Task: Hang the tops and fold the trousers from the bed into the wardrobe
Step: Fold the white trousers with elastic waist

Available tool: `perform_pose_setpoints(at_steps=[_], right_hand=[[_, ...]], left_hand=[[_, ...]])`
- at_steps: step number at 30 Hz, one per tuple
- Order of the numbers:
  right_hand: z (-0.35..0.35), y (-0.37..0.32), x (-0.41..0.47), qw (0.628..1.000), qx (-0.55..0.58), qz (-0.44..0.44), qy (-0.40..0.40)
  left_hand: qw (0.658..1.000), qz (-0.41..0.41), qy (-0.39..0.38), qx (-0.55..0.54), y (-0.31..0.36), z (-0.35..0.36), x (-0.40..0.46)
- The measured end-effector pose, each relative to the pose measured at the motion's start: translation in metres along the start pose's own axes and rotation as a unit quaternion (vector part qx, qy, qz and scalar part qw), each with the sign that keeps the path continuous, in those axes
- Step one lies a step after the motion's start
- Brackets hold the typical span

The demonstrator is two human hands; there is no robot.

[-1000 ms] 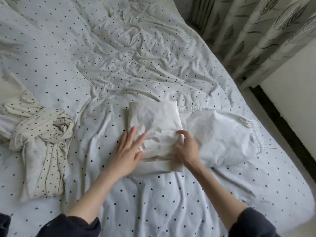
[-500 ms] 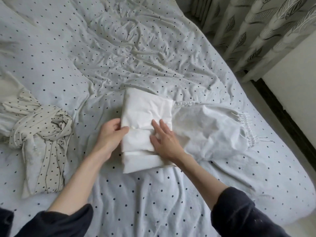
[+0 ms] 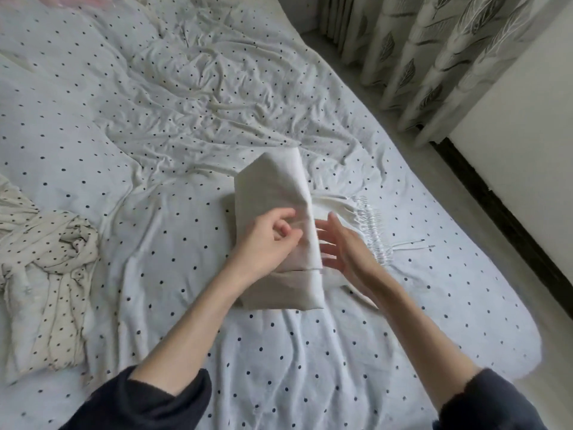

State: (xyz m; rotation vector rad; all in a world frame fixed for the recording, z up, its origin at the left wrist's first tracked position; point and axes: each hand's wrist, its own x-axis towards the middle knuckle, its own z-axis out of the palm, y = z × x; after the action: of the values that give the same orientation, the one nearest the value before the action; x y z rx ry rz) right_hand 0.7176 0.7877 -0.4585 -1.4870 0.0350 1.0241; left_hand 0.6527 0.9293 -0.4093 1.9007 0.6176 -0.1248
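**Last fold going over the waistband**

The trousers [image 3: 276, 231] are lying on the bed [image 3: 155, 135], long axis running away from her, waistband [image 3: 370, 231] just right of the right hand [image 3: 344, 246]. The left hand [image 3: 269, 240], nearer, is pinching the folded stack, tipping it rightward. The right hand is waiting beside it, fingers spread, holding nothing.

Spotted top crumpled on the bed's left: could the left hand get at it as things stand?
Probably not at once: the left hand grips the folded trousers. Once freed, bare bedsheet lies between it and the spotted top.
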Motion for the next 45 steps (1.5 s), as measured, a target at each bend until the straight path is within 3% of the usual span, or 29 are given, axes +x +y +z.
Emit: perform_pose_setpoints(at_steps=[2,5,8,10,13,17,19,20,22,23,26,28,30,32,36,45], right_hand=[[-0.015,0.005,0.001,0.998,-0.031,0.003,0.049],[-0.021,0.01,0.006,0.976,-0.151,-0.019,0.155],[-0.019,0.008,0.011,0.956,-0.194,-0.024,0.217],[-0.019,0.008,0.011,0.943,-0.221,-0.025,0.247],[-0.03,0.022,0.009,0.888,-0.362,0.007,0.282],[-0.049,0.038,0.018,0.862,-0.421,0.074,0.273],[-0.05,0.04,0.025,0.851,-0.434,0.057,0.289],[-0.05,0.04,0.027,0.845,-0.434,0.05,0.307],[-0.053,0.041,0.028,0.841,-0.412,0.052,0.347],[-0.056,0.042,0.028,0.845,-0.396,0.056,0.355],[-0.068,0.041,0.03,0.878,-0.339,0.059,0.334],[-0.076,0.04,0.035,0.894,-0.321,0.056,0.308],[-0.082,0.037,0.04,0.9,-0.313,0.08,0.292],[-0.088,0.031,0.042,0.917,-0.278,0.1,0.268],[-0.09,0.018,0.038,0.935,-0.244,0.119,0.227],[-0.075,0.008,-0.007,0.921,-0.256,0.085,0.28]], left_hand=[[0.997,0.035,-0.042,0.06,-0.004,0.027,0.003],[0.991,0.049,0.003,0.126,-0.012,0.028,0.009],[0.974,0.043,0.024,0.22,-0.034,0.015,0.014],[0.959,0.025,-0.03,0.28,-0.051,0.015,0.016],[0.913,0.012,-0.123,0.389,-0.07,0.025,0.012],[0.867,0.013,-0.167,0.47,-0.08,0.04,0.013],[0.88,0.009,-0.165,0.446,-0.087,0.044,0.019],[0.904,0.019,-0.14,0.404,-0.09,0.044,0.02],[0.966,0.062,-0.023,0.251,-0.091,0.043,0.022],[0.978,0.066,0.048,0.194,-0.094,0.039,0.023],[0.974,-0.056,0.195,0.104,-0.101,0.022,0.026],[0.969,-0.18,0.17,-0.027,-0.096,0.011,0.031],[0.948,-0.261,0.085,-0.164,-0.085,0.002,0.037],[0.937,-0.301,0.009,-0.18,-0.075,-0.003,0.041],[0.948,-0.291,0.005,-0.13,-0.073,-0.003,0.046],[0.966,-0.202,0.056,-0.152,-0.036,-0.016,0.011]])
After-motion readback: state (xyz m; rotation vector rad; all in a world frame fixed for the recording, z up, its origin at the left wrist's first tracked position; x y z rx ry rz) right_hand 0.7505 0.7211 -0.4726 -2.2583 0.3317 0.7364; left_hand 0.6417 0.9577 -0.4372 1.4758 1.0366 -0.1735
